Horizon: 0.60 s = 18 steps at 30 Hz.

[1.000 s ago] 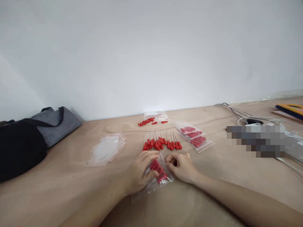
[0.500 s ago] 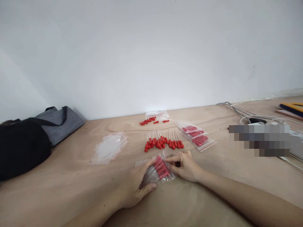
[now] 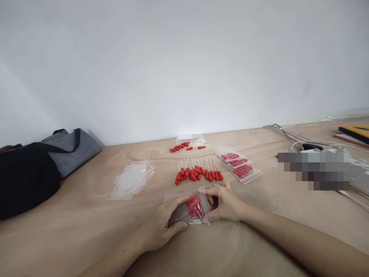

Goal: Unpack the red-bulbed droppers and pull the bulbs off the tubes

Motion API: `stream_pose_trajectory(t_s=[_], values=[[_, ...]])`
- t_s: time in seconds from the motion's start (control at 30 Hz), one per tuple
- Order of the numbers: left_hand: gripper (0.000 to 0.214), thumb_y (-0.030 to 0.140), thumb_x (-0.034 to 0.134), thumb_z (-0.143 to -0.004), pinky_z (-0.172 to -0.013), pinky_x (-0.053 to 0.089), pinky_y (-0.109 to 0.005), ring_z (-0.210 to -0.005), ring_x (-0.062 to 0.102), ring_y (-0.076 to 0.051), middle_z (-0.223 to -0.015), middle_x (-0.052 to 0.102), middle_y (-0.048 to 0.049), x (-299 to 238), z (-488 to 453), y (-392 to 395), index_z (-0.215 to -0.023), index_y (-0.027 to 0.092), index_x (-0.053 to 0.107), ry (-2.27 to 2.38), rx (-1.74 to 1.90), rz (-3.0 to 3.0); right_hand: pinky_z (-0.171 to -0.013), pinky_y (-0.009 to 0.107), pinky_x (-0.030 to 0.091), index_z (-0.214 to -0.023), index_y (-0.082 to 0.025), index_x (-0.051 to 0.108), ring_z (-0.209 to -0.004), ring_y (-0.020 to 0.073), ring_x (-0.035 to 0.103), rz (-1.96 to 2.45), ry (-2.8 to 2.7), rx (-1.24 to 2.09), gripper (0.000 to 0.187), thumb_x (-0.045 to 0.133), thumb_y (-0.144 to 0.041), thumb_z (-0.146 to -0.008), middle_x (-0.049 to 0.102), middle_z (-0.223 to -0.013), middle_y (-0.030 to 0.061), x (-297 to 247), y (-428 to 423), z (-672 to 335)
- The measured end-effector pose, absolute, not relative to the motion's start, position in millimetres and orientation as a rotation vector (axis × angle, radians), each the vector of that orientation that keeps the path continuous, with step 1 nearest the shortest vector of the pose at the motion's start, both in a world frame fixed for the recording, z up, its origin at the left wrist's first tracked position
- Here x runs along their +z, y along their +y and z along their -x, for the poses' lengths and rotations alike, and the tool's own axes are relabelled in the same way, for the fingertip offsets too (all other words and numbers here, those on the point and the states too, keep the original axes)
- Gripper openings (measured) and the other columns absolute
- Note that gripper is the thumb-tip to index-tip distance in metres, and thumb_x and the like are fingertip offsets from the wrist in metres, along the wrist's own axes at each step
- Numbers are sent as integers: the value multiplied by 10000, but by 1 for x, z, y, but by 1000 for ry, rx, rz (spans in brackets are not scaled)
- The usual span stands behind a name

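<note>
A clear zip-lock bag [image 3: 205,206] with several red-bulbed droppers [image 3: 194,205] inside lies in front of me. My left hand [image 3: 166,223] holds its left part, thumb near the lower edge and fingers at the upper edge. At the zip end my right hand [image 3: 223,202] grips the bag between thumb and fingers, the fingertips partly hidden behind the film. Just beyond my hands, loose droppers [image 3: 191,174] lie in a row, red bulbs toward me and thin clear tubes pointing away.
Flat zip-lock bags [image 3: 132,179] lie at left, and filled bags [image 3: 242,171] overlap at right. Farther back are loose red bulbs [image 3: 179,147] and clear tubes [image 3: 197,143] by a bag. A striped bag [image 3: 75,154] stands at far left; cables [image 3: 284,130] run at right.
My right fingers have moved along the zip end, which now stands straighter. The red bulbs in the bag have shifted slightly left and look more bunched. My left hand has barely moved.
</note>
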<state>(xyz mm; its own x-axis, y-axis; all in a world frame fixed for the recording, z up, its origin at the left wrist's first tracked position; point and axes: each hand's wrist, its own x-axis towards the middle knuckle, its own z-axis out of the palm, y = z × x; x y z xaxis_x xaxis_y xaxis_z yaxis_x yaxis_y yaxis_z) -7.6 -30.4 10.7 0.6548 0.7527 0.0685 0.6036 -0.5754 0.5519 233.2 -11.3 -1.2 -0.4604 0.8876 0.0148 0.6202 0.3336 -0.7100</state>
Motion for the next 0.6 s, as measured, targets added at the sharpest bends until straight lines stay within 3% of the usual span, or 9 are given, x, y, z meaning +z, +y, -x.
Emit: stream_pose_trajectory(t_s=[0.1, 0.2, 0.3, 0.4, 0.6], values=[[473, 324, 536, -789, -933, 411, -392, -1115, 492, -221, -1256, 500, -72, 16, 10, -30, -1233, 232, 403, 1081, 411, -2369, -740, 301, 325, -996, -254, 646, -609, 102, 476, 1266, -2154, 913, 488, 736, -409, -542, 499, -579, -64, -2, -12, -232], [445, 302, 557, -769, -909, 434, -376, -1074, 525, -215, -1202, 549, -63, 17, 10, -31, -1195, 234, 450, 1117, 450, -2335, -632, 232, 391, -976, -233, 659, -645, 105, 504, 1067, -2100, 948, 331, 666, -276, -647, 557, -698, -19, -1, -15, -231], [437, 296, 556, -767, -901, 440, -366, -1051, 538, -208, -1174, 568, -60, 16, 8, -30, -1188, 232, 460, 1106, 482, -2324, -738, 251, 436, -1025, -264, 635, -838, 138, 553, 888, -2099, 956, 352, 625, -190, -681, 604, -929, 19, 1, -18, -230], [434, 306, 552, -770, -880, 453, -361, -1019, 554, -203, -1147, 584, -54, 15, 7, -30, -1189, 243, 458, 1071, 500, -2338, -882, 310, 405, -1049, -266, 621, -1014, 177, 523, 842, -2116, 945, 381, 649, -215, -673, 583, -1078, 40, 0, -19, -229], [420, 323, 558, -768, -890, 445, -356, -1033, 545, -201, -1146, 583, -52, 11, 9, -30, -1168, 232, 471, 1098, 507, -2316, -878, 344, 388, -1075, -225, 571, -1013, 195, 528, 894, -2205, 778, 433, 664, -237, -652, 598, -1065, 51, -4, -18, -227]])
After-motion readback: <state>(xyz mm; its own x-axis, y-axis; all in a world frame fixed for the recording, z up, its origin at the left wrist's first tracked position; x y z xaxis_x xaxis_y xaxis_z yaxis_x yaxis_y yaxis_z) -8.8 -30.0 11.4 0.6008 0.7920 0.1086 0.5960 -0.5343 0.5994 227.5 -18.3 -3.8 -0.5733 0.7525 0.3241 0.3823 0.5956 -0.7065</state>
